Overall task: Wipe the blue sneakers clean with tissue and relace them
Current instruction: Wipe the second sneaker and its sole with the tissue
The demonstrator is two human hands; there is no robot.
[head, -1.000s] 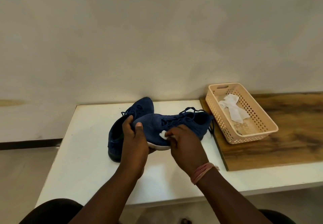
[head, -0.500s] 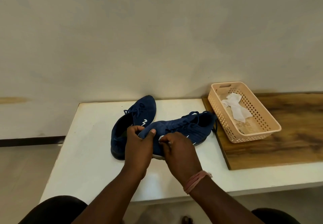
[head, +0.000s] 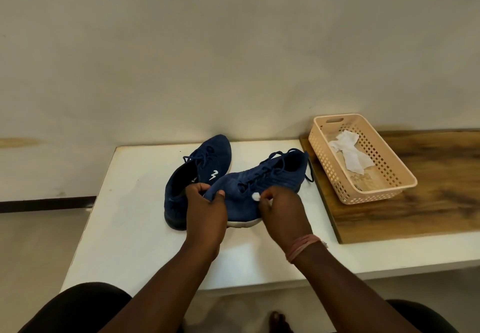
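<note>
- Held sneaker (head: 262, 184) lies lengthwise, toe toward the left hand (head: 206, 210), which grips that toe.
- Right hand (head: 281, 213) pinches tissue wad (head: 256, 196) against its side.

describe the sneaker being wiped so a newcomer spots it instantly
On the white table, left of the wooden board, two blue sneakers overlap. It's the nearer sneaker, gripped at the toe by the left hand, while the other sneaker lies untouched behind.
</note>
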